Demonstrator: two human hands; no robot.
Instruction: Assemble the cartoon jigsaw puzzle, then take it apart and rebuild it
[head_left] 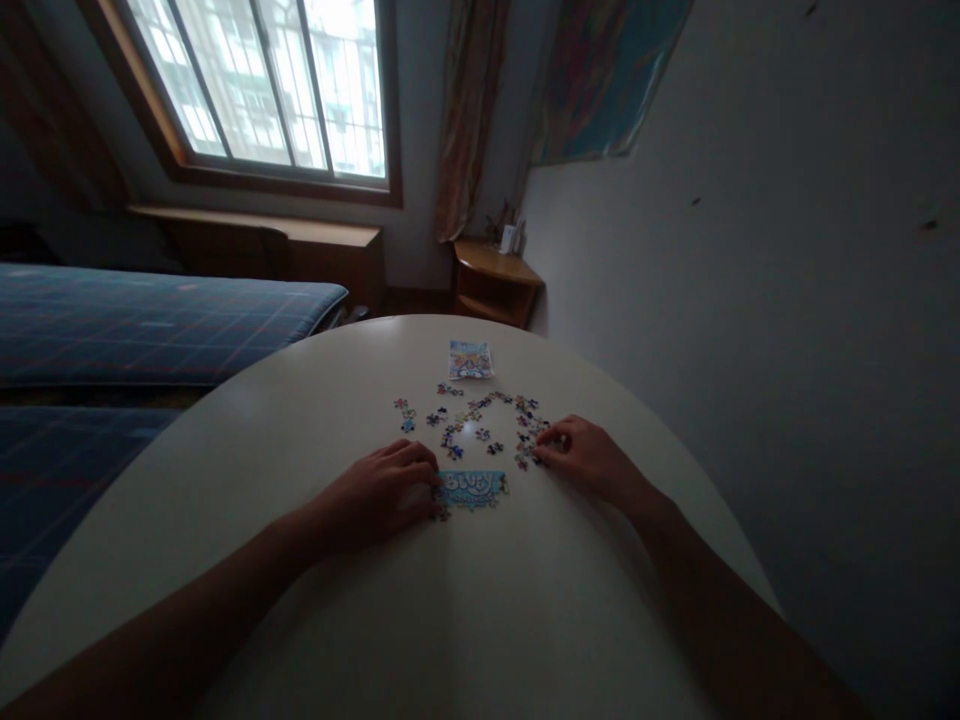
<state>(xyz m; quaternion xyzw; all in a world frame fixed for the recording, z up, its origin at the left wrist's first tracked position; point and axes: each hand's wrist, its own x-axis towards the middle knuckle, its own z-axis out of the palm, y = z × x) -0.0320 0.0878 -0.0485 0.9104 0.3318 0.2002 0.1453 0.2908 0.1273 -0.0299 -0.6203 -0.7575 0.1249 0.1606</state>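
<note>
A joined strip of jigsaw puzzle (471,488), light blue with "BLUEY" lettering, lies flat on the round white table (525,620). My left hand (386,490) rests at its left end, thumb and forefinger apart and touching the edge. Past the strip, loose puzzle pieces (484,435) are scattered in a rough ring. At the ring's right side, my right hand (585,455) has its thumb and fingertips pinched together at a small puzzle piece (523,462), partly hidden by the fingers. More loose pieces (406,415) lie to the left.
Farther back on the table lies a small printed picture sheet or packet (470,360). A bed with a plaid blue mattress (150,325) stands to the left. Beyond the table is a wooden corner shelf (495,265), and a grey wall (787,300) runs along the right.
</note>
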